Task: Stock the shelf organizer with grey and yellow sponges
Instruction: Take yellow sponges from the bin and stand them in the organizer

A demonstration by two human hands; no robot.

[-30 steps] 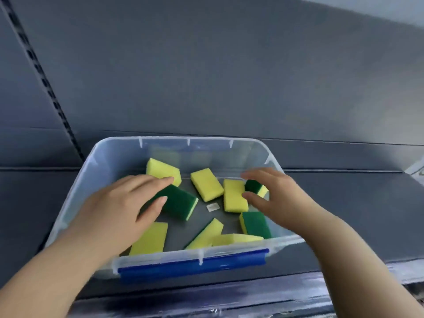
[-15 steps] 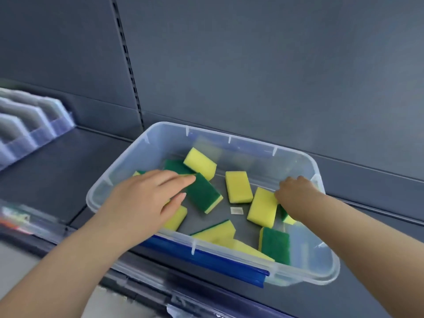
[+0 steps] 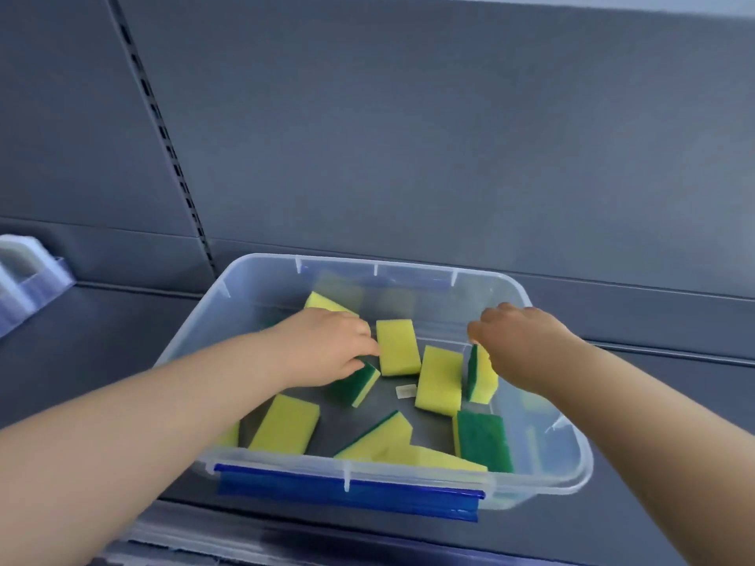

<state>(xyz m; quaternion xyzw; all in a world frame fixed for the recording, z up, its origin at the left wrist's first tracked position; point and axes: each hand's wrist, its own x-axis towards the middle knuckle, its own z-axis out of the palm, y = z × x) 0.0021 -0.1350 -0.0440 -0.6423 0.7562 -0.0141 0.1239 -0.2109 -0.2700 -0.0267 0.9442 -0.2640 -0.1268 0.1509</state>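
Observation:
A clear plastic bin (image 3: 572, 447) with a blue latch (image 3: 347, 494) stands on the grey shelf and holds several yellow sponges with green scrub sides. My left hand (image 3: 327, 349) reaches into the bin, its fingers curled over a green-topped sponge (image 3: 356, 384) near the middle. My right hand (image 3: 519, 345) pinches the top of another sponge (image 3: 483, 375), which stands on its edge by the right wall. Loose sponges lie flat between the hands (image 3: 398, 347) (image 3: 439, 379) and along the front (image 3: 286, 426) (image 3: 484, 441). The clear shelf organizer (image 3: 24, 279) shows at the far left edge.
A small white label (image 3: 406, 390) lies on the bin floor. The grey back panel with a slotted upright (image 3: 171, 157) rises behind the bin. Bare grey shelf (image 3: 102, 332) stretches between the bin and the organizer.
My left hand has moved further in and closed over the green-topped sponge. My right hand has tipped its sponge up onto its edge. The view has swung slightly.

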